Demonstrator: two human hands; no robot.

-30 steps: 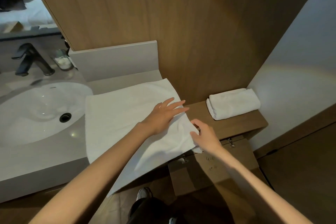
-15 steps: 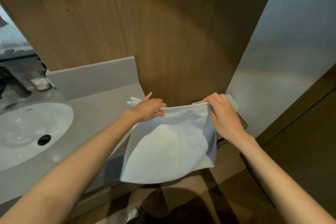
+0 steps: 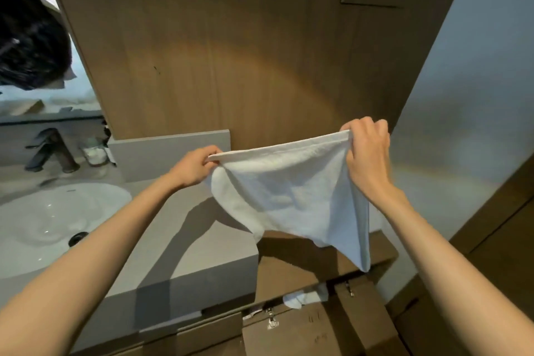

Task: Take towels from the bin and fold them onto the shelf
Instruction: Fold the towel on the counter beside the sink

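A white towel [image 3: 291, 196] hangs doubled in the air in front of the wooden wall, its top edge stretched between my hands. My left hand [image 3: 196, 166] pinches the towel's top left corner. My right hand [image 3: 365, 157] grips the top right corner, slightly higher. The towel's lower tip dangles over the wooden shelf [image 3: 291, 263], which lies to the right of the counter and is partly hidden by the cloth. Below the shelf stands the cardboard bin [image 3: 312, 329], with a bit of another white towel [image 3: 306, 296] showing at its top.
A grey vanity counter [image 3: 185, 243] with a white sink [image 3: 49, 220] fills the left side, with a dark faucet [image 3: 50, 150] and a small glass jar [image 3: 94, 152] behind it. A mirror hangs above. A pale wall stands at the right.
The towel lay spread on the counter; I lifted it off by its corners and now hold it up higher, folded in half. The folded towel on the shelf is now hidden.
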